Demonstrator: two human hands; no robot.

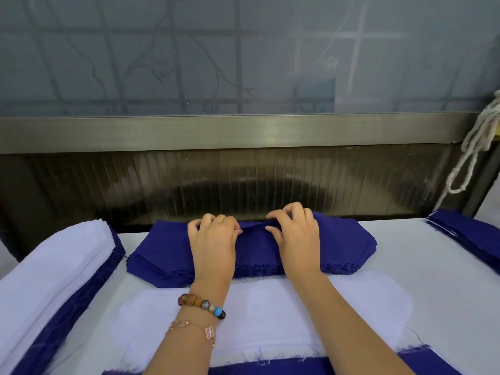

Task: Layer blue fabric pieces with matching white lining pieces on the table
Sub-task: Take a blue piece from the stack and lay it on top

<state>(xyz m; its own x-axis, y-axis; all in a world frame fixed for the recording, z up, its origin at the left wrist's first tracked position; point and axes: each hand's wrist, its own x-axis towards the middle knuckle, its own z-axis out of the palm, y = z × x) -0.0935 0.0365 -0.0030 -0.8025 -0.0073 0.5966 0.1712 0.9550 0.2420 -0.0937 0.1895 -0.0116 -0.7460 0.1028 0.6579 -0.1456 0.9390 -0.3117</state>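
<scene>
Blue fabric stack (167,247) sits far on the tabletop (433,266) — left hand (213,236) and right hand (295,231) pinch its top ply (254,229), fingers (234,225) clamped on it, likely to separate one piece for the white lining piece (270,315) spread nearer.

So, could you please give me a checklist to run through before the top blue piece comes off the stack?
1. Left hand pinches the top blue layer: ok.
2. Right hand pinches the same layer: ok.
3. Only one layer lifted off the blue stack: cannot tell.
4. White lining piece lies flat: ok.
5. Lining's edges match the blue piece beneath: cannot tell.
</scene>
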